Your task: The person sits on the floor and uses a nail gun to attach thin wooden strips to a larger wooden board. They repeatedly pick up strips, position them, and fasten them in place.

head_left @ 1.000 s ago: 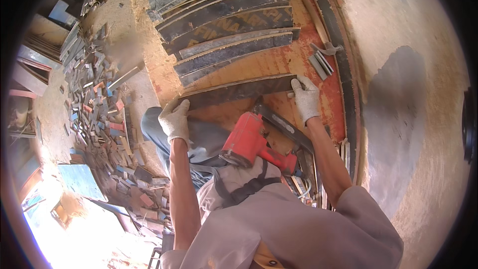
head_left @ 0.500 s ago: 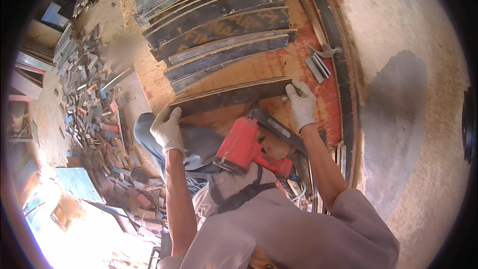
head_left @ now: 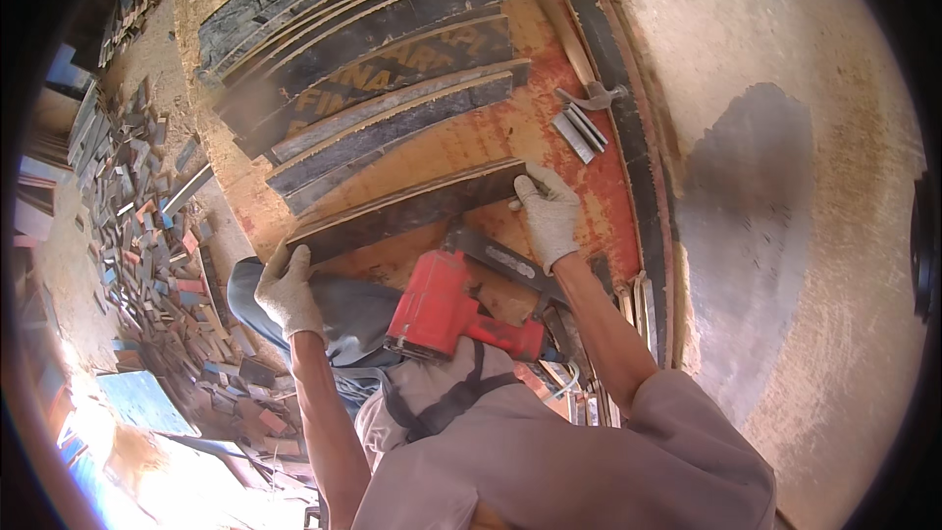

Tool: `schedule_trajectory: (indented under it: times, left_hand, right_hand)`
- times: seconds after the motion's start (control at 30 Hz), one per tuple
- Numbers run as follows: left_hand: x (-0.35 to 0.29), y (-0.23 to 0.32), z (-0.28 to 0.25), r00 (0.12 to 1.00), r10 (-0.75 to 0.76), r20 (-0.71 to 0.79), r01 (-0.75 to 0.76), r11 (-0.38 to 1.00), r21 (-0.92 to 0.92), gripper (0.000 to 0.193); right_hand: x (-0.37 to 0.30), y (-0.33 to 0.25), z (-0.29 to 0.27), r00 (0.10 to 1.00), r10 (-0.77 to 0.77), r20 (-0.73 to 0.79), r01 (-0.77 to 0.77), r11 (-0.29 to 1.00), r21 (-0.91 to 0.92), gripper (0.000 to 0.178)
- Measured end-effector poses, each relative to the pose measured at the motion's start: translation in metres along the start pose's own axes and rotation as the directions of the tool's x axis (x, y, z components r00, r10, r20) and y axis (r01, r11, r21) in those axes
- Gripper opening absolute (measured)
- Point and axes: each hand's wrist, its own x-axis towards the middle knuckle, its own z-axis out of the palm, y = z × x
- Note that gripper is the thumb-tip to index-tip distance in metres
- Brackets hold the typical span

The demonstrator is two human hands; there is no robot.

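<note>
A long, narrow dark board with a pale raw edge lies crosswise in front of me, held at both ends. My left hand, in a pale work glove, is closed round its left end, thumb on top. My right hand, gloved likewise, grips the right end. Between my forearms, a red nail gun with a black magazine rests against my lap, touched by neither hand. Just beyond the held board lie similar dark strips.
A row of dark boards covers the far part of the reddish work surface. At its right edge lie a claw hammer and grey metal fastener strips. A heap of wood offcuts spreads over the floor at left.
The whole view has shifted and turned slightly, so the scene sits farther left. Both hands keep their hold on the board, which shows no clear movement against the work surface.
</note>
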Motion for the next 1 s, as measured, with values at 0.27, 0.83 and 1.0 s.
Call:
schedule_trajectory:
  times: [0.27,0.83,1.0]
  left_hand:
    - [-0.003,0.003,0.001,1.0,-0.002,-0.01,0.002,1.0,0.026,0.042]
    - [0.002,0.001,0.006,0.998,-0.006,-0.069,0.012,0.997,0.078,0.039]
    - [0.0,0.007,0.01,0.997,-0.002,-0.083,0.011,0.995,0.102,0.037]
  right_hand:
    - [0.0,-0.006,-0.002,0.997,0.073,-0.001,-0.073,0.997,-0.038,0.036]
    - [0.004,-0.039,0.004,0.997,0.075,0.02,-0.072,0.99,-0.121,0.026]
    - [0.016,-0.031,0.003,1.0,-0.011,-0.009,0.008,0.972,-0.233,0.027]
